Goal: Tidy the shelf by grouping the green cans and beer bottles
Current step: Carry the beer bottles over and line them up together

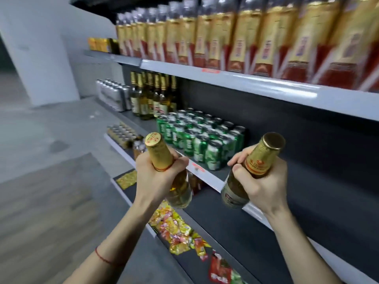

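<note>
Two beer bottles are held in the air in front of the middle shelf (207,177): the left bottle (164,160) has the left hand (158,177) wrapped tight around its gold-foil neck, and the right bottle (250,167) is gripped the same way by the right hand (260,181), both tilted with caps toward the shelf. Just behind them a block of green cans (196,134) stands on that shelf, with a cluster of upright beer bottles (152,95) beyond it at the far left, beside silver can packs (112,95)
</note>
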A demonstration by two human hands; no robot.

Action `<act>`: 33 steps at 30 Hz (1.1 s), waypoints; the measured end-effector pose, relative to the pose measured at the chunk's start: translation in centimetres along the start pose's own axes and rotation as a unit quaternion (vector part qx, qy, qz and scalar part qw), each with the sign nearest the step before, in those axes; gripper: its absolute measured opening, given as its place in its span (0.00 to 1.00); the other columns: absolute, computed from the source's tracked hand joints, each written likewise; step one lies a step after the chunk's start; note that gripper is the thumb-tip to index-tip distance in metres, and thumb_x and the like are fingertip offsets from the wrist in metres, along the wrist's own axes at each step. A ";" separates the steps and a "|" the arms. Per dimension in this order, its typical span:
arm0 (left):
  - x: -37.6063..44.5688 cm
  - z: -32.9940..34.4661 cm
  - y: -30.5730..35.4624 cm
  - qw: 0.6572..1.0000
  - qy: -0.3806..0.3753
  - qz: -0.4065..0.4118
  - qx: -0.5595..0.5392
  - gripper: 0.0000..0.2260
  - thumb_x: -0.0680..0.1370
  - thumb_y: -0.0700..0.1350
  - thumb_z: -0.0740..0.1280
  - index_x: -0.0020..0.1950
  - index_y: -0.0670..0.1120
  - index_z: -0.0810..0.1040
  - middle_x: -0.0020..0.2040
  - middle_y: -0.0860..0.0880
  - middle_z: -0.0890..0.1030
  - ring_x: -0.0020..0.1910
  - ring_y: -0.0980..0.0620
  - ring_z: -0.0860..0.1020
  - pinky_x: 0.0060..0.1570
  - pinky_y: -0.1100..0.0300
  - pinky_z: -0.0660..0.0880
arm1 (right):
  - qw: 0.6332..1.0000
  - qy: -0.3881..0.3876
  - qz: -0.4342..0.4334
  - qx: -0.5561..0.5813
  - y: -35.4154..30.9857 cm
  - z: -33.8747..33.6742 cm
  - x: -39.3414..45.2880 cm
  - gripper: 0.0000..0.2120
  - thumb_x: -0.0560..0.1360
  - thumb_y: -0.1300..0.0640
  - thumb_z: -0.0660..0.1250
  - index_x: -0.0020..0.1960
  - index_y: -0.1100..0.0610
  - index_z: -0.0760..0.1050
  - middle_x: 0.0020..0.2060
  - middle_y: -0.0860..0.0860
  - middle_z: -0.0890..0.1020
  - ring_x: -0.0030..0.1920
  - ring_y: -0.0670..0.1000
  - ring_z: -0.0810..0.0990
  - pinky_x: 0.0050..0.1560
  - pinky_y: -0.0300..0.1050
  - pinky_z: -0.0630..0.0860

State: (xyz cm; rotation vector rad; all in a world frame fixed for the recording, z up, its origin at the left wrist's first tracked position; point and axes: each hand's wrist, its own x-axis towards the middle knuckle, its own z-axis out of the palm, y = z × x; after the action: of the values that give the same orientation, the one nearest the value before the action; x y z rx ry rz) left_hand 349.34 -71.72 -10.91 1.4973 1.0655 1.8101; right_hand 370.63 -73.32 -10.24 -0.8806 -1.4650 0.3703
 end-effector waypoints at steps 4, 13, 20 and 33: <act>5.3 -5.7 -2.0 0.999 0.049 0.012 0.012 0.07 0.66 0.38 0.76 0.34 0.43 0.78 0.33 0.49 0.81 0.34 0.50 0.79 0.40 0.52 0.78 | 0.998 -0.034 -0.013 0.043 1.5 8.0 4.1 0.15 0.66 0.65 0.70 0.35 0.43 0.79 0.35 0.52 0.84 0.39 0.58 0.84 0.45 0.61 0.81; 18.4 -11.3 -10.9 0.993 0.107 0.034 0.031 0.08 0.66 0.37 0.76 0.34 0.41 0.76 0.33 0.46 0.80 0.34 0.47 0.79 0.39 0.52 0.78 | 0.993 -0.064 -0.036 0.094 9.5 22.5 13.3 0.15 0.67 0.65 0.70 0.36 0.43 0.79 0.36 0.50 0.85 0.39 0.55 0.84 0.45 0.56 0.82; 31.1 -13.2 -16.0 0.989 0.133 0.067 0.012 0.08 0.66 0.36 0.76 0.35 0.42 0.77 0.32 0.48 0.79 0.34 0.49 0.78 0.38 0.58 0.76 | 0.990 -0.037 -0.036 0.131 16.1 31.4 21.5 0.17 0.67 0.67 0.70 0.38 0.43 0.79 0.36 0.49 0.85 0.40 0.55 0.85 0.47 0.58 0.82; 49.3 -12.5 -30.8 0.996 -0.012 0.084 0.002 0.08 0.71 0.39 0.75 0.35 0.44 0.78 0.33 0.50 0.79 0.35 0.54 0.78 0.39 0.57 0.76 | 0.995 0.074 -0.051 0.032 25.0 44.1 29.3 0.11 0.68 0.59 0.70 0.42 0.43 0.78 0.38 0.49 0.85 0.43 0.54 0.85 0.50 0.53 0.82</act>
State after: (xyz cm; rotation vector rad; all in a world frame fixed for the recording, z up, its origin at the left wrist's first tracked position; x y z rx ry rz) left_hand 324.05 -17.91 -11.54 1.6483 0.9569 1.8989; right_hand 339.46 -23.79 -12.88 -0.7628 -1.3486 0.2678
